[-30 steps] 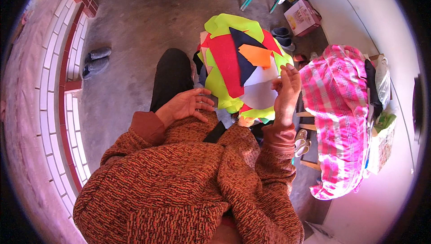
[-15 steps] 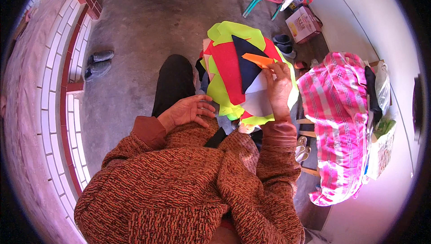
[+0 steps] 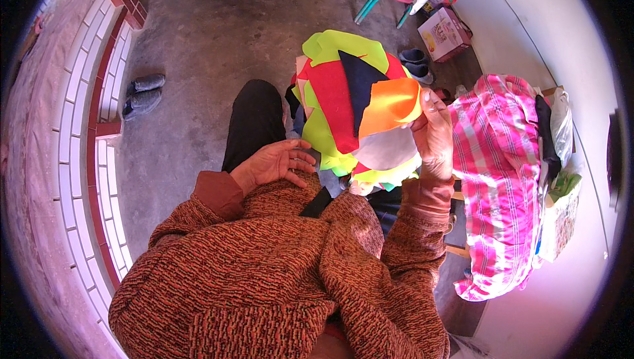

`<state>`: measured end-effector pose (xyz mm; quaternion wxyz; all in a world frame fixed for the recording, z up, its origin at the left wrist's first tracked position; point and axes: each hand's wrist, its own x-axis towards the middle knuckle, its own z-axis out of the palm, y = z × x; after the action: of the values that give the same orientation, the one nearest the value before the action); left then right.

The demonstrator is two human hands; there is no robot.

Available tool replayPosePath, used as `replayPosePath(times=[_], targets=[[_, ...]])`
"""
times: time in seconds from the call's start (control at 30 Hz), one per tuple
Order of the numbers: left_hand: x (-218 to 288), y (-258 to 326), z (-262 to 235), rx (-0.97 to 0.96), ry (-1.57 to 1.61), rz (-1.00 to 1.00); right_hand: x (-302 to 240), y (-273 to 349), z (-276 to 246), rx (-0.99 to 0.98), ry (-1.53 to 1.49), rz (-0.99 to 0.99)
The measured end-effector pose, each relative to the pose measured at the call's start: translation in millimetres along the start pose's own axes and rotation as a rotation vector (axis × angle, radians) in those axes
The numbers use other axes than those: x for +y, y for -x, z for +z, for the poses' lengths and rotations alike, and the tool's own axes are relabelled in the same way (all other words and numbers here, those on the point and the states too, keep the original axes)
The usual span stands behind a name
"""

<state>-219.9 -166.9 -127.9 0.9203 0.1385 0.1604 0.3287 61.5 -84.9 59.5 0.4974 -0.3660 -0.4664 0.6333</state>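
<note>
Felt pieces (image 3: 347, 105) | right hand (image 3: 434, 138) raised, pinching orange piece (image 3: 389, 103) | left hand (image 3: 276, 163) loosely open on sweater (image 3: 264, 273)

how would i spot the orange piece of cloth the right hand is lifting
Start at the pile of coloured cloth pieces on the person's lap, left of the pink checked cloth. At its right edge, the right hand pinches the orange piece with its fingers. It is the only orange one, lifted and curled above red, dark blue and yellow-green neighbours.
</note>
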Motion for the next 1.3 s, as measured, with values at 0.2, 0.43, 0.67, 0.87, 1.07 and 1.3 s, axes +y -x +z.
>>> replayPosePath(times=[0.2, 0.43, 0.67, 0.87, 1.07, 1.3], targets=[[0.3, -0.6, 0.5, 0.005, -0.012, 0.001, 25.3, -12.8, -28.5, 0.143, 0.482, 0.039], [-1.0, -1.1, -0.5, 0.015, -0.027, -0.007, 44.9, -10.6, -50.5, 0.412, 1.219, -0.190], [0.1, 0.2, 0.4, 0.015, -0.024, -0.008, 35.1, 2.7, -6.0, 0.298, 1.465, -0.518], [0.8, -1.0, 1.1, 0.026, -0.034, -0.005, 49.6, 6.3, -15.9, 0.175, 1.705, -0.539], [-0.9, -3.3, -0.5, 0.031, -0.036, -0.007, 28.5, -1.1, -65.2, 0.615, 2.048, -0.532], [0.1, -3.0, -0.3, 0.052, -0.047, -0.007, 56.9, 11.7, -63.7, 0.471, 1.627, -0.592]])
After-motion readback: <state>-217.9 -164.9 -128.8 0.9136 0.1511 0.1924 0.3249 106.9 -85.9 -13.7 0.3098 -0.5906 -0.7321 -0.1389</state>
